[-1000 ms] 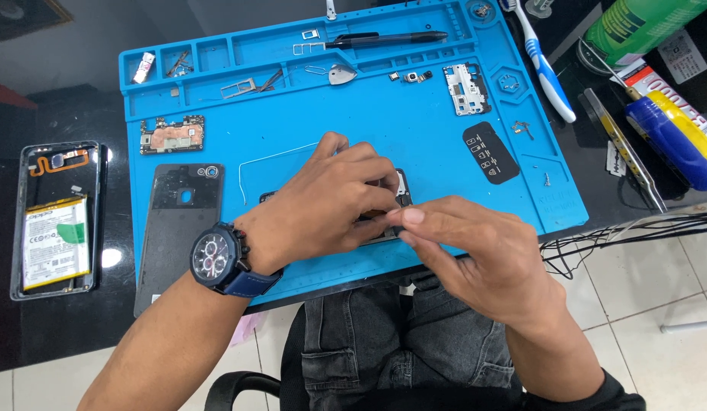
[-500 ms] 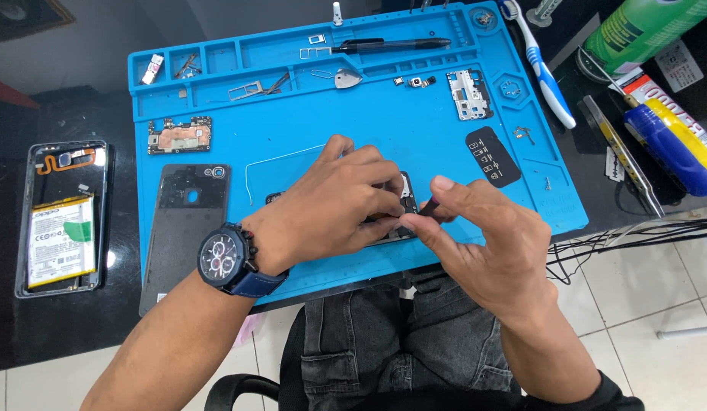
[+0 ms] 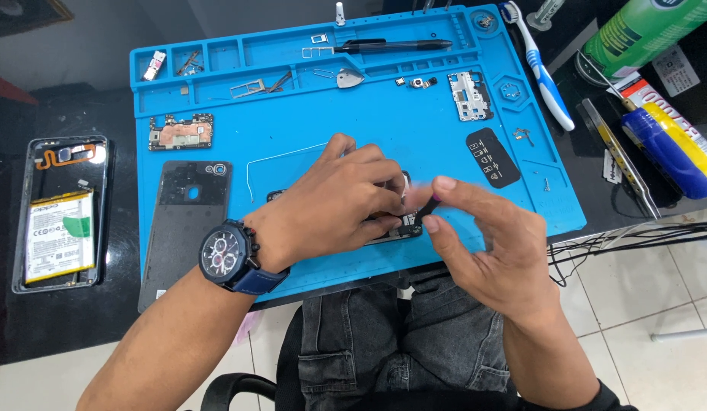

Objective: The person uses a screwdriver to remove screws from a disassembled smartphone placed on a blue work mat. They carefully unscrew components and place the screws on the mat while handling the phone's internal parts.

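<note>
My left hand, with a dark wristwatch on its wrist, presses down on a small dark phone part near the front edge of the blue repair mat. My right hand pinches a thin dark tool between thumb and forefinger. The tool's tip touches the right end of that part. Most of the part is hidden under my left fingers.
On the mat lie a circuit board, a black back cover, a metal shield, a black pen-like tool and small screws. An opened phone with its battery lies at the left. A toothbrush and tubes lie right.
My right hand has lifted slightly and shifted right, its thumb and forefinger now pinching the thin tool at the part's right end. My left hand has stayed on the part.
</note>
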